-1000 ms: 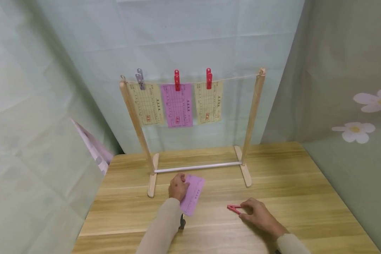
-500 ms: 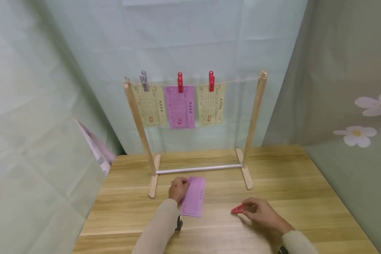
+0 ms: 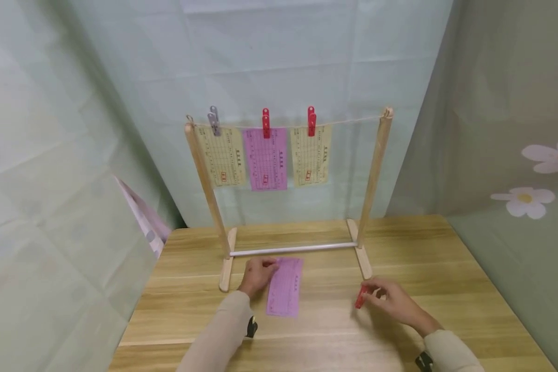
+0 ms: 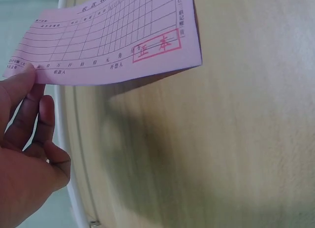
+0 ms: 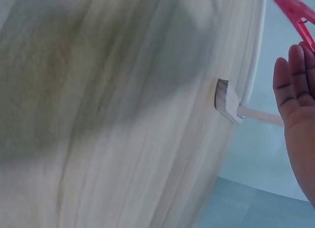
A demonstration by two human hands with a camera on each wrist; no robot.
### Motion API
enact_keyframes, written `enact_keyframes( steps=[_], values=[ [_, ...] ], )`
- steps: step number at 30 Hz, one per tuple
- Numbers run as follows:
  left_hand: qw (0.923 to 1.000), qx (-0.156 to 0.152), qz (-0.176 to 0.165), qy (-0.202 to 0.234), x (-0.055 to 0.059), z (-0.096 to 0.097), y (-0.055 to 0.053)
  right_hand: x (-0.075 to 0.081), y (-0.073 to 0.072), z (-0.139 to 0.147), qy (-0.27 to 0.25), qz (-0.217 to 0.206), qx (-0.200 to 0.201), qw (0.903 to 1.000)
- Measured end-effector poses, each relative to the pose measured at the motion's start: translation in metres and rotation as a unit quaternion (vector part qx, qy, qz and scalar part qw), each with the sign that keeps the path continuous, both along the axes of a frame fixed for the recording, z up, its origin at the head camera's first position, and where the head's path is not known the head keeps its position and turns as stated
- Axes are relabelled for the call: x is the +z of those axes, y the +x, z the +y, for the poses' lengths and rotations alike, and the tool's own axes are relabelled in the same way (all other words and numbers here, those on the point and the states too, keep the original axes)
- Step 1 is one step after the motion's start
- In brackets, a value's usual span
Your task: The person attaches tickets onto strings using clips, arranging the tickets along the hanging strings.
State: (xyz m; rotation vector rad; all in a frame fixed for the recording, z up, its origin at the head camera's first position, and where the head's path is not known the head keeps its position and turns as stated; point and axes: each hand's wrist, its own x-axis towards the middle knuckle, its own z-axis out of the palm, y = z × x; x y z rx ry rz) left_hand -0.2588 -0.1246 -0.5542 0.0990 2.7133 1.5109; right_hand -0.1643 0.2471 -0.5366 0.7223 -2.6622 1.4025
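Note:
My left hand (image 3: 257, 275) pinches a pink printed receipt slip (image 3: 284, 288) by a corner, low over the table. In the left wrist view the slip (image 4: 113, 38) shows a ruled form and a red stamped box, with thumb and fingers at its left corner. To the right, my right hand (image 3: 390, 300) holds a red clothespin (image 3: 361, 297) between thumb and fingers. The right wrist view shows the clothespin (image 5: 295, 14) at the upper right edge, partly cut off, above the fingers.
Behind the hands stands a wooden rack (image 3: 373, 175) with a string. From it hang a yellow slip (image 3: 223, 160) under a grey clothespin (image 3: 214, 121), and a pink slip (image 3: 266, 160) and another yellow slip (image 3: 310, 157) under red clothespins. Cloth curtains (image 3: 283, 51) surround the table (image 3: 423, 258).
The pink slip has turned more upright in the head view, and the left hand has shifted slightly left. The right hand has moved right and a little away, turning the red clothespin tip downward.

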Motion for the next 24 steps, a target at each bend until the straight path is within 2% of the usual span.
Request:
enact_keyframes(
  steps=[7,12,18,24],
  values=[
    [0.9990,-0.002,-0.019,0.042,0.013,0.003,0.000,0.006,-0.005,0.002,0.002,0.041,0.000,0.9991],
    [0.9993,-0.001,-0.010,0.035,0.021,0.005,-0.002,0.014,-0.008,0.002,0.006,0.057,0.007,0.9983],
    [0.9994,-0.011,0.027,0.021,0.029,0.004,-0.005,0.026,-0.014,-0.001,0.014,0.071,0.024,0.9971],
    [0.9992,-0.006,0.017,0.035,0.039,0.007,-0.006,0.035,-0.020,-0.002,0.024,0.087,0.020,0.9957]
  ],
)
